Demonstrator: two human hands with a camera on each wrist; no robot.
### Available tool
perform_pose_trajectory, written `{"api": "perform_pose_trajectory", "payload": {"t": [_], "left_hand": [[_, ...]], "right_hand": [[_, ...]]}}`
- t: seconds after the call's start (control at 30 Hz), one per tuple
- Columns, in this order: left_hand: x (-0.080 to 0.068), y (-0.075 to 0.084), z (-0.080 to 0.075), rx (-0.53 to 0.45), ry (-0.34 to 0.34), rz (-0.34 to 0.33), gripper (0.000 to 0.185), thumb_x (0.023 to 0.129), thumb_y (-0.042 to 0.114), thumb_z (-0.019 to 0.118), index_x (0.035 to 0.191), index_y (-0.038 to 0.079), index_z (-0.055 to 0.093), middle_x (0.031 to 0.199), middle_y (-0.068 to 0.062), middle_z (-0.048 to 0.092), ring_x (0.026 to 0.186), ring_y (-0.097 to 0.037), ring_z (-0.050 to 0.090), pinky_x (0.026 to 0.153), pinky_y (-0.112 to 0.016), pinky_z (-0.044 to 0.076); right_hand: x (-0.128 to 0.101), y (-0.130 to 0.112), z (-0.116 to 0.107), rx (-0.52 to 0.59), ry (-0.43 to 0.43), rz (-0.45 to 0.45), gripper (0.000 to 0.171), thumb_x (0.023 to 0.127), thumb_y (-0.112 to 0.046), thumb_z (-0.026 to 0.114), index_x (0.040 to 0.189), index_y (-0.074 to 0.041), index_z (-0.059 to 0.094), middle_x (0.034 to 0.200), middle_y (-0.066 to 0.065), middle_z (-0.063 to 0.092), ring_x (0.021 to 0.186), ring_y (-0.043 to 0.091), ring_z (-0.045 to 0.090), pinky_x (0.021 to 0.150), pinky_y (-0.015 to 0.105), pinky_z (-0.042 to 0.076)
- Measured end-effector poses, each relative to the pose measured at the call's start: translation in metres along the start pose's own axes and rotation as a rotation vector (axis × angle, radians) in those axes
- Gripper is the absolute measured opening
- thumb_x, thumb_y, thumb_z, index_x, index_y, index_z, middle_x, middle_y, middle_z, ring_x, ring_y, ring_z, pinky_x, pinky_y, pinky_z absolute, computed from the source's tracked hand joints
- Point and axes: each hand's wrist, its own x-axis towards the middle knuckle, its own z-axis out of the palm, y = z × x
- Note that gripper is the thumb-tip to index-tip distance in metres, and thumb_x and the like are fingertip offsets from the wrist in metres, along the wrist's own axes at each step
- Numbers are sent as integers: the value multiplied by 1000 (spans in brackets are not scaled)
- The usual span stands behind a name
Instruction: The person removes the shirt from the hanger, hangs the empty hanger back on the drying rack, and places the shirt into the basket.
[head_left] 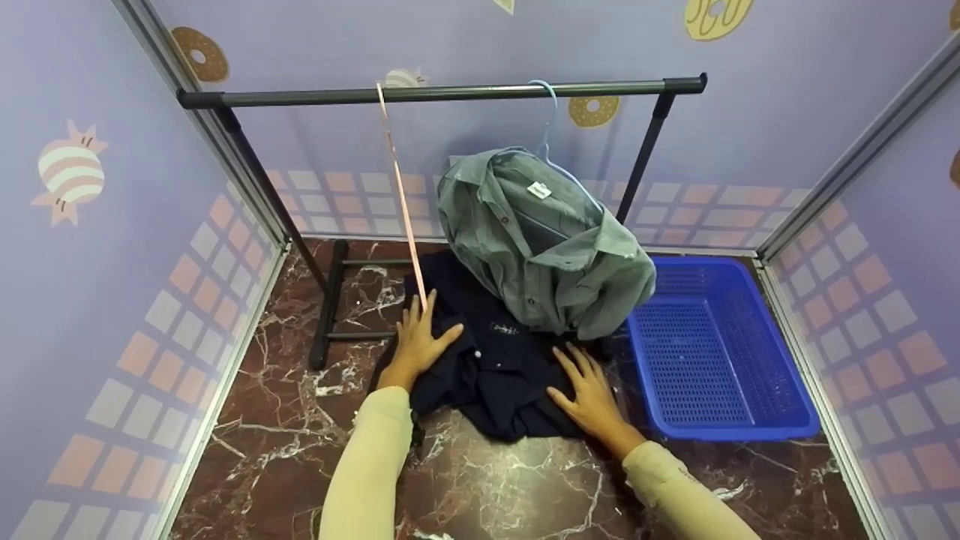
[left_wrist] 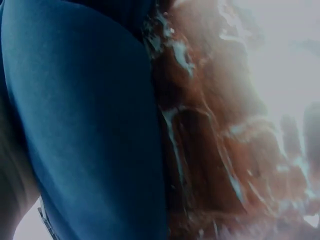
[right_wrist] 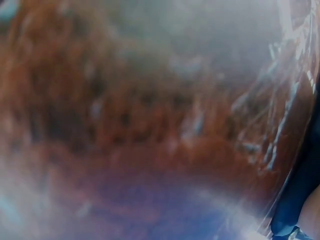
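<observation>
A dark navy garment (head_left: 502, 375) with a small light emblem and buttons lies bunched on the marbled surface. On its left side rests my left hand (head_left: 421, 341), fingers spread. My right hand (head_left: 589, 390) rests on its right side with the fingers extended. A thin pink hanger (head_left: 405, 202), seen edge-on, hangs from the rail, and its lower end overlaps the left fingertips in the head view. Navy cloth (left_wrist: 85, 120) fills much of the left wrist view. The right wrist view is blurred, with a strip of navy cloth (right_wrist: 297, 185) at the right edge.
A grey-green shirt (head_left: 540, 240) on a light blue hanger (head_left: 551, 112) hangs from the black rack (head_left: 300, 97), overlapping the navy garment's far part. To the right stands a blue perforated basket (head_left: 697, 360). Patterned panels (head_left: 135, 300) close in both sides and the back.
</observation>
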Motion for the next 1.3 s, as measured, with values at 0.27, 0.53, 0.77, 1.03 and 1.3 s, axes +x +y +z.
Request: {"api": "perform_pose_trajectory", "payload": {"t": [0.27, 0.53, 0.77, 1.03, 1.3], "left_hand": [[24, 8, 2, -41, -76, -38, 94, 91, 75, 55, 166, 33, 18, 174, -18, 5, 152, -62, 7, 115, -83, 12], [31, 11, 14, 69, -84, -40, 87, 92, 76, 52, 165, 36, 25, 175, -13, 2, 155, -56, -5, 115, -84, 5], [36, 13, 21, 161, -151, -90, 88, 92, 82, 42, 164, 35, 27, 175, -10, 6, 157, -52, -1, 115, -83, 6], [33, 15, 23, 172, -173, -80, 89, 96, 79, 39, 158, 16, 44, 162, -15, 43, 157, -46, 19, 121, -75, 17], [21, 16, 34, 134, 22, -23, 85, 98, 69, 49, 151, 2, 50, 166, -21, 32, 149, -46, 37, 119, -63, 35]], "right_hand": [[2, 2, -2, 12, -15, 14, 73, 91, -37, 76, 155, -18, 48, 154, 22, 50, 135, 51, 50, 107, 70, 42], [2, 1, -3, 30, -13, 16, 73, 91, -37, 76, 156, -18, 47, 153, 22, 51, 136, 50, 50, 109, 70, 41], [2, 1, -2, 57, -12, 12, 73, 91, -35, 76, 156, -16, 47, 153, 21, 51, 137, 50, 50, 110, 69, 41], [2, 3, 1, 116, 6, 4, 73, 90, -28, 78, 155, -11, 48, 152, 25, 51, 136, 53, 48, 112, 69, 39], [3, 2, 1, 162, 26, 15, 71, 90, -24, 79, 153, -9, 49, 151, 25, 52, 137, 52, 48, 113, 68, 38]]}}
